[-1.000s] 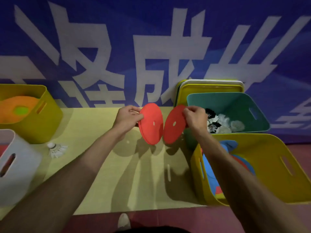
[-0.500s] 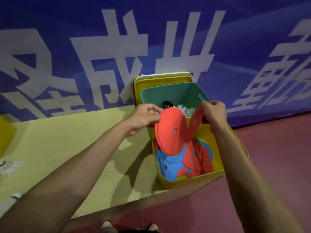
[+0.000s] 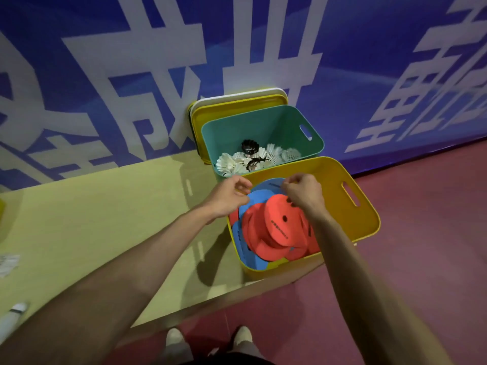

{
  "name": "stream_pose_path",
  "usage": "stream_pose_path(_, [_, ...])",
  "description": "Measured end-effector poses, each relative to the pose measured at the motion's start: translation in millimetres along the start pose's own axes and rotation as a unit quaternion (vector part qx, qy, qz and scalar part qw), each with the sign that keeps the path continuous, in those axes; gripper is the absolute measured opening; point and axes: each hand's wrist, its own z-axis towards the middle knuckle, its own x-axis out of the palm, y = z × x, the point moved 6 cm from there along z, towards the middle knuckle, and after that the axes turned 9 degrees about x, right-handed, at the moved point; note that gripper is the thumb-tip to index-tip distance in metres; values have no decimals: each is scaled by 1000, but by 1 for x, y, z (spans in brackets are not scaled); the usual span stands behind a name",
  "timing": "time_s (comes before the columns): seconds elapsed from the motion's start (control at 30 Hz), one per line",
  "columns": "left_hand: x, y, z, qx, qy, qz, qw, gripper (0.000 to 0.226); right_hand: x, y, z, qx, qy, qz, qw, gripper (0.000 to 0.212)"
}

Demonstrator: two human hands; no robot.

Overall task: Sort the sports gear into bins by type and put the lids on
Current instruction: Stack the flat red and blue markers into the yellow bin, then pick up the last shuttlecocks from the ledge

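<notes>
A yellow bin stands at the table's right corner and holds a pile of red discs over blue discs. My left hand hovers over the bin's left rim with its fingers loosely curled and nothing in them. My right hand hangs over the middle of the bin, just above the top red disc, and its fingers look empty too. Behind it, a teal bin contains white and black shuttlecocks.
Yellow and white lids lean against the blue banner wall behind the teal bin. A loose shuttlecock lies on the yellow-green table at far left, with a white object below it. Red floor lies right of the table.
Both hands carried red discs rightward over the yellow bin and let them go; the discs now lie on the pile. The view has swung right and down.
</notes>
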Motion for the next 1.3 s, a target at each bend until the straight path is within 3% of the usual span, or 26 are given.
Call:
stream_pose_path(0.23, [-88,34,-34,-21,-162,-94,982,26,90,76,-29,-118,95,-26,988,14])
stream_pose_path(0.43, [-176,84,-106,-64,-332,-179,924,25,182,131,-73,-191,168,-71,965,6])
stream_pose_path(0.63, [-245,164,-207,-118,-431,-226,866,19,297,162,-133,-259,245,-165,920,30])
stream_pose_path(0.8, [-276,228,-297,-200,-492,-197,824,18,392,170,-190,-299,318,-240,867,35])
stream_pose_path(0.9, [-281,265,-343,-279,-494,-129,813,19,442,164,-220,-314,357,-280,834,36])
stream_pose_path(1.07, [-275,321,-373,-376,-415,-6,828,41,492,154,-247,-323,381,-323,804,38])
stream_pose_path(1.2, [-277,345,-370,-391,-345,129,844,60,516,151,-253,-323,381,-346,794,41])
stream_pose_path(1.3, [-278,362,-367,-408,-298,173,846,58,536,155,-256,-325,385,-353,788,43])
